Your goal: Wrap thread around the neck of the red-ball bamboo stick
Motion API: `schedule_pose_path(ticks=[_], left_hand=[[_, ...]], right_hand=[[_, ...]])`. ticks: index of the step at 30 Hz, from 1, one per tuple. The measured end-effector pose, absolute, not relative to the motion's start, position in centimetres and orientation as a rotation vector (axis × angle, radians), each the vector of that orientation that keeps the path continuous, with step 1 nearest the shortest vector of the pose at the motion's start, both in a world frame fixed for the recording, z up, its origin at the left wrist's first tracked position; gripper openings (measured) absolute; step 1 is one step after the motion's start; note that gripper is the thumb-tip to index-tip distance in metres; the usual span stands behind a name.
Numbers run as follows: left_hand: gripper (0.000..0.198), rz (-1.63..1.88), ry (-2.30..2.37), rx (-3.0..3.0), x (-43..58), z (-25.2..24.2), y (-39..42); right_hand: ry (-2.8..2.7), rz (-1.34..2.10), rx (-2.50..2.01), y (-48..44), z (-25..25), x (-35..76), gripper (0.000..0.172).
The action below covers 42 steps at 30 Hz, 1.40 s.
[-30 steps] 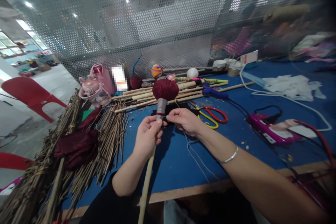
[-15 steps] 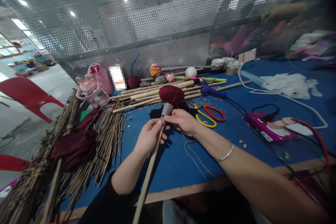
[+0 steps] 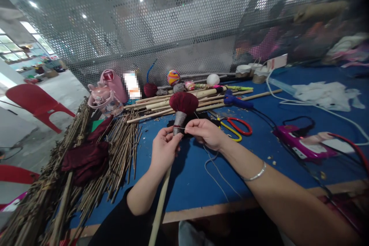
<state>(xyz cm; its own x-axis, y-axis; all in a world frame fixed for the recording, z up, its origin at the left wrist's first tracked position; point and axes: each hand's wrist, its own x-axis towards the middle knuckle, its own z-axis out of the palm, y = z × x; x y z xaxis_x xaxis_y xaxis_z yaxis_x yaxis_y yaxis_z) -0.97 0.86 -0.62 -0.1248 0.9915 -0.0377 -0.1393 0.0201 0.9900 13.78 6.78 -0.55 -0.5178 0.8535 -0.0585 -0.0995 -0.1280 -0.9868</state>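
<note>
A pale wooden stick (image 3: pixel 160 208) slants up from the table's front edge, topped by a dark red fabric ball (image 3: pixel 183 102). Grey yarn (image 3: pixel 180 118) is wound around the neck below the ball, with a bit of dark red showing among the turns. My left hand (image 3: pixel 166 147) is wrapped around the stick just under the ball. Beside it my right hand (image 3: pixel 205 132) pinches the grey yarn, a short stretch of which runs taut to the neck. Loose yarn (image 3: pixel 211 165) trails from below the right hand onto the blue table.
Yellow-and-red-handled scissors (image 3: pixel 239 126) and a blue glue gun (image 3: pixel 236 100) lie right of the ball. Thin twigs (image 3: pixel 122 153) and dark red cloth (image 3: pixel 86 159) cover the left side. A purple power strip (image 3: pixel 294 142) with cables sits at right. Behind are sticks, yarn balls and a perforated screen (image 3: pixel 161 27).
My right hand has drawn slightly away from the neck, pulling the yarn taut. The ball has tilted a little left, and my left hand has shifted its hold. The whole view has moved slightly.
</note>
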Motion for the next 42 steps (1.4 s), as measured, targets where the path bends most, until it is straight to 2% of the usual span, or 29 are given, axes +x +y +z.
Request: schedule_pose_path(ticks=[14, 26, 35, 42], left_hand=[[0.038, 1.347, 1.257, 1.016, -1.1, -0.2, 0.8], [0.044, 1.352, 1.055, 0.866, -1.0, 0.1, 0.7], [0.043, 1.357, 1.004, 0.887, -1.2, -0.1, 0.8], [0.038, 1.259, 0.886, 0.793, -1.2, 0.6, 0.5]], right_hand=[[-1.348, 1.843, -0.813, 6.4, -0.4, 13.7, 0.027], [-1.425, 1.711, -0.895, 6.7, -0.8, 13.4, 0.029], [-1.283, 1.767, -0.826, 6.4, -0.6, 13.2, 0.027], [-1.262, 1.838, -0.739, 6.4, -1.3, 12.5, 0.032]])
